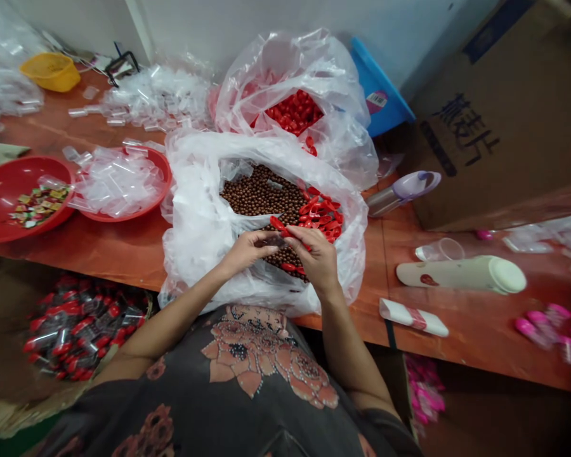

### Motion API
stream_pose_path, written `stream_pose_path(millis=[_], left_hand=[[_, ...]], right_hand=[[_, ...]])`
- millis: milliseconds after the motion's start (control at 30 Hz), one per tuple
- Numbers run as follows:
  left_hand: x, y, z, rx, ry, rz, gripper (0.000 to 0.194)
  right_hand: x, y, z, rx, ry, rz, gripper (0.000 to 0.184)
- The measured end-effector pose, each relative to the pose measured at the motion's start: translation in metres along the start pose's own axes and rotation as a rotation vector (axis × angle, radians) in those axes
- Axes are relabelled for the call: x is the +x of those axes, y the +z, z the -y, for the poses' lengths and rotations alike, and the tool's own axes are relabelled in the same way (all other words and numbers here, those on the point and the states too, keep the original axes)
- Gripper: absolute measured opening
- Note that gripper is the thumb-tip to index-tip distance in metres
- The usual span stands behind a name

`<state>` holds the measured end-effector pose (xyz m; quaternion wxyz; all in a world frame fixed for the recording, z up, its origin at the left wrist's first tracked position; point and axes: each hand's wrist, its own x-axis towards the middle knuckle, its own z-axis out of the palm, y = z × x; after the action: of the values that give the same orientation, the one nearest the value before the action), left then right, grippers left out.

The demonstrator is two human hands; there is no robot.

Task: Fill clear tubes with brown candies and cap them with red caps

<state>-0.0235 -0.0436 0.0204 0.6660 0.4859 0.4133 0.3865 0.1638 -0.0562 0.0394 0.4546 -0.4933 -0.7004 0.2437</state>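
Note:
Both hands meet over an open white plastic bag of small brown balls. Between the fingers of my left hand is a small clear tube, dark inside; blur hides its details. My right hand pinches a red plastic cap at the tube's end. Whether the cap sits on the tube, I cannot tell. Loose red plastic pieces with scoop-like ends lie in the bag's right side, beyond my right hand.
Behind stands a bag of red caps. To the left are a red bowl of clear tubes and a red bowl with small wrapped pieces. A cream flask lies right, below a large carton. Capped tubes fill a lower container.

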Motion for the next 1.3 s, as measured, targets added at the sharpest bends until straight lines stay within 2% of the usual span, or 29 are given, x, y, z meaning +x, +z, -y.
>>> stream_pose_path(millis=[133, 267, 333, 500, 667, 733, 800, 933, 1000, 1133, 1300], left_hand=[[-0.003, 0.004, -0.004, 0.057, 0.031, -0.015, 0.025], [-0.004, 0.01, -0.005, 0.0, 0.046, -0.01, 0.022], [-0.005, 0.011, -0.004, -0.027, 0.036, -0.007, 0.024], [-0.007, 0.014, -0.005, 0.032, 0.08, 0.012, 0.028], [-0.009, 0.019, -0.006, 0.044, 0.068, -0.019, 0.027], [-0.011, 0.022, -0.006, -0.038, 0.029, -0.033, 0.027], [-0.013, 0.025, -0.007, -0.168, -0.028, -0.043, 0.029], [-0.017, 0.028, -0.008, -0.35, -0.128, -0.096, 0.036], [-0.019, 0.029, -0.006, -0.392, -0.163, -0.107, 0.036], [-0.02, 0.03, -0.001, -0.441, -0.21, -0.11, 0.036], [-0.021, 0.028, -0.003, -0.404, -0.17, -0.056, 0.031]], right_hand=[[-0.003, 0.001, -0.006, -0.085, -0.083, 0.047, 0.02], [-0.009, 0.005, -0.004, -0.117, -0.108, 0.044, 0.029], [-0.013, 0.008, 0.001, -0.086, -0.075, 0.001, 0.032], [-0.02, 0.019, 0.01, 0.116, 0.062, -0.208, 0.026], [-0.02, 0.024, 0.011, 0.142, 0.135, -0.262, 0.026], [-0.019, 0.022, 0.01, 0.097, 0.084, -0.231, 0.026], [-0.017, 0.017, 0.008, 0.006, -0.016, -0.144, 0.033], [-0.014, 0.007, -0.002, -0.136, -0.13, 0.094, 0.079], [-0.012, 0.005, -0.007, -0.161, -0.157, 0.169, 0.093], [-0.011, 0.002, -0.013, -0.188, -0.206, 0.232, 0.097], [-0.013, 0.002, -0.012, -0.202, -0.222, 0.23, 0.096]])
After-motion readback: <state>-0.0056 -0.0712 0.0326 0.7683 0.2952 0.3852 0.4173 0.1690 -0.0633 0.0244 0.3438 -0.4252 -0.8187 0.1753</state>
